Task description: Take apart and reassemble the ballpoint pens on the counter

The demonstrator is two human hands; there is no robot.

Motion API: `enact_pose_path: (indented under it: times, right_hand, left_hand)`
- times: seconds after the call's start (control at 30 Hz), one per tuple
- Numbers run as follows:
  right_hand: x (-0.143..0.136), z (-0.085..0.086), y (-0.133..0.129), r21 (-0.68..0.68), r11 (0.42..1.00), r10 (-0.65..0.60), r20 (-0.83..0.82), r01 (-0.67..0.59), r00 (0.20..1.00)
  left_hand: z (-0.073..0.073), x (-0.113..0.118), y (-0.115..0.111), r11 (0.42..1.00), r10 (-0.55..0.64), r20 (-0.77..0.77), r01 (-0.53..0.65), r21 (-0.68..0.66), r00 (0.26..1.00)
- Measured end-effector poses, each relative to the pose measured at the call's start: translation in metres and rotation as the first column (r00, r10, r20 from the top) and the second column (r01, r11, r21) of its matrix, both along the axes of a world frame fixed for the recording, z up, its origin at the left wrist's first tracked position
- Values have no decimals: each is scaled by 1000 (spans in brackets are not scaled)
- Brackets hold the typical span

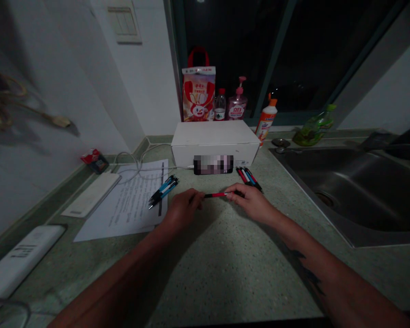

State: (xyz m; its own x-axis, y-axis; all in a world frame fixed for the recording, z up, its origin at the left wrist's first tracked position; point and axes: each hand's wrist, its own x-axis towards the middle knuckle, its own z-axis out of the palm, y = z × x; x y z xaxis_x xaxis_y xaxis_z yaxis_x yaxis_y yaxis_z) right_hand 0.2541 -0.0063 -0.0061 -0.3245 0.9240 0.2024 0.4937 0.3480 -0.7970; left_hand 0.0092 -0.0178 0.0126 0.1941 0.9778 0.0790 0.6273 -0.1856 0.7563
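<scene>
At the far left of the speckled green countertop (205, 278) lay a long white plastic block (23, 259). Next came a flat white rectangular box (91, 195), with a small red-and-dark packet (94, 160) just behind it, then a white sheet of printed paper (133, 214), partly under the flat box. Several slim blue-and-black pens (164, 190) lay bunched on the paper's right side. Just right of them, my left hand (183, 209) pinched the left end of a slender red-and-black pen (218, 195), fingers curled around it. The pen stretched level between my hands, in front of a dark phone (213, 165) leaning by a large white cardboard box (215, 134); I couldn't tell whether it touched the counter. My right hand (251, 200) pinched its right end between thumb and fingers. Just behind that hand lay a row of red, white, blue and black pens (248, 176). Farthest right was a grey metal sink (372, 196).
</scene>
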Motion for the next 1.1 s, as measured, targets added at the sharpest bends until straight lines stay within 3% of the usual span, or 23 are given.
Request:
enact_pose_path:
  times: [0.2, 0.3, 0.47, 0.63, 0.8, 0.93, 1.1]
  right_hand:
    - [-11, 10, -10, 5, 992, 127, 84, -128, 988]
    - [-14, 13, -13, 33, 993, 108, 125, -113, 986]
    - [-13, 13, -12, 49, 996, 67, 126, -74, 990]
    - [-13, 12, -12, 68, 995, 70, 130, -79, 989]
    - [-13, 12, -13, 81, 994, 58, 144, -71, 988]
    - [-13, 12, -13, 80, 994, 64, 145, -76, 987]
    - [-13, 11, -12, 76, 995, 56, 149, -68, 987]
  left_hand:
    - [-1, 5, -5, 998, -60, -16, 60, -22, 998]
    - [-4, 4, -5, 998, -44, -8, 44, -45, 999]
    - [-8, 4, -4, 999, -30, 88, 28, 28, 996]
    - [-5, 4, -4, 999, -36, -6, 36, -4, 999]
    - [-4, 4, -4, 998, -60, 67, 60, 13, 996]
    - [-3, 4, -6, 997, -75, -23, 75, -13, 997]
    - [-2, 4, -6, 998, -66, 70, 65, 12, 995]
